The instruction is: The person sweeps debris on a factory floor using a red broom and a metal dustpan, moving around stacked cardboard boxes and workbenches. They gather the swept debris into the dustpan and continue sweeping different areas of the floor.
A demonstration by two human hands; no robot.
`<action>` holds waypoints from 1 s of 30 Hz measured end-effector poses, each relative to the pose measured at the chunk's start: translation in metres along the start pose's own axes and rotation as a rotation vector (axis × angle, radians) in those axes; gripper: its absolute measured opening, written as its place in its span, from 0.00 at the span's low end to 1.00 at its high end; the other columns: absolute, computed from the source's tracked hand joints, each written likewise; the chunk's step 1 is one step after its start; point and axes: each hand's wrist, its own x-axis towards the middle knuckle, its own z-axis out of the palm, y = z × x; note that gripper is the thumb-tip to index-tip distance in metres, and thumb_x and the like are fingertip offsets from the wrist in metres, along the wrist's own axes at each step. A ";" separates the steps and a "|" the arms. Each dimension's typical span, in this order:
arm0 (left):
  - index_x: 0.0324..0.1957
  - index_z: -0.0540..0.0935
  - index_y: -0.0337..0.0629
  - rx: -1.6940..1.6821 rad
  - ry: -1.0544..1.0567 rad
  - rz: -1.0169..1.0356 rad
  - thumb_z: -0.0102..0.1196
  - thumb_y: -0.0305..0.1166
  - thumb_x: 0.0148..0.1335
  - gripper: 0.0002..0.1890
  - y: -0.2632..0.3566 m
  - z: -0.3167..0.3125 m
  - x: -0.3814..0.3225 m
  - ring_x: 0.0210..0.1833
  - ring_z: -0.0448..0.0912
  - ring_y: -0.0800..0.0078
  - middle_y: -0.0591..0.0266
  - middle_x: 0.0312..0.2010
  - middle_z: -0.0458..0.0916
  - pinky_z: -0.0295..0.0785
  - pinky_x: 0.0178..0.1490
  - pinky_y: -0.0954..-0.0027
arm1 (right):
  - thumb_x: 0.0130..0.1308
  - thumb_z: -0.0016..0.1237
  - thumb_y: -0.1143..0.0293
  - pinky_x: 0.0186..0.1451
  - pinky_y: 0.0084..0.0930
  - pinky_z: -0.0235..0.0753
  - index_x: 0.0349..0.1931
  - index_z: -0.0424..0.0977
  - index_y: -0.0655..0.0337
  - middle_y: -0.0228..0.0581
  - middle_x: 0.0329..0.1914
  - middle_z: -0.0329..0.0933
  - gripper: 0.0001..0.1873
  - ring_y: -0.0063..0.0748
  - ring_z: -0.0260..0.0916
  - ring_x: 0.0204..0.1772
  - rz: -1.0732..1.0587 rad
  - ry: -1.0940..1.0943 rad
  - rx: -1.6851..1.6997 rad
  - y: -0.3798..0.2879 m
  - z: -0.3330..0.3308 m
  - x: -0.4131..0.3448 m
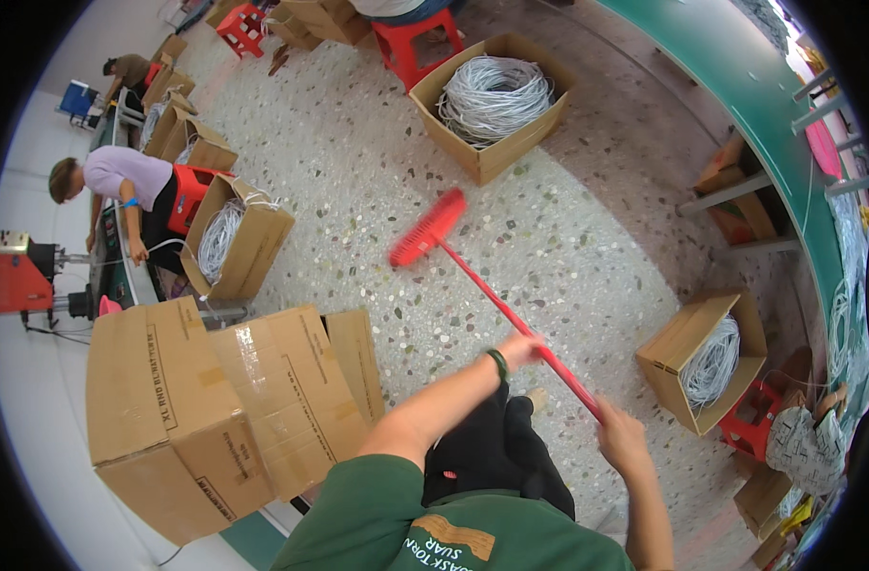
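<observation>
A red push broom [429, 227] reaches out ahead of me, its wide head slightly blurred over the speckled terrazzo floor [334, 235]. My left hand [521, 350], with a dark green band at the wrist, grips the middle of the red handle [488, 291]. Nearer the handle's top end, my right hand [622, 437] is closed around it. The handle slants from my right hand up and left to the broom head. Whether the bristles touch the floor, I cannot tell.
Open cardboard boxes of coiled white cable stand ahead [488, 163], at left [252, 246] and at right [681, 335]. Closed cartons [170, 385] are stacked at my left. A person [131, 175] sits at a left-hand bench; a green worktable [770, 135] curves along the right.
</observation>
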 end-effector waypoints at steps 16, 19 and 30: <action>0.36 0.70 0.38 0.496 -0.252 -0.206 0.52 0.36 0.57 0.12 -0.153 0.268 -0.047 0.29 0.78 0.69 0.58 0.29 0.77 0.75 0.35 0.70 | 0.54 0.47 0.70 0.21 0.28 0.65 0.34 0.66 0.64 0.35 0.15 0.68 0.10 0.31 0.69 0.19 0.692 -0.002 1.125 0.103 0.005 -0.257; 0.52 0.60 0.35 0.503 -0.222 -0.065 0.50 0.36 0.59 0.24 -0.111 0.262 -0.009 0.39 0.76 0.70 0.54 0.38 0.74 0.73 0.40 0.70 | 0.56 0.42 0.73 0.15 0.20 0.58 0.34 0.65 0.64 0.28 0.12 0.62 0.06 0.19 0.59 0.13 0.502 0.170 1.151 0.123 0.032 -0.198; 0.53 0.62 0.36 0.387 0.296 0.056 0.45 0.27 0.58 0.20 0.028 0.052 0.000 0.32 0.76 0.70 0.54 0.35 0.74 0.73 0.36 0.73 | 0.59 0.42 0.64 0.12 0.19 0.53 0.19 0.64 0.56 0.25 0.11 0.59 0.12 0.17 0.54 0.10 0.449 0.587 1.236 0.243 -0.054 0.250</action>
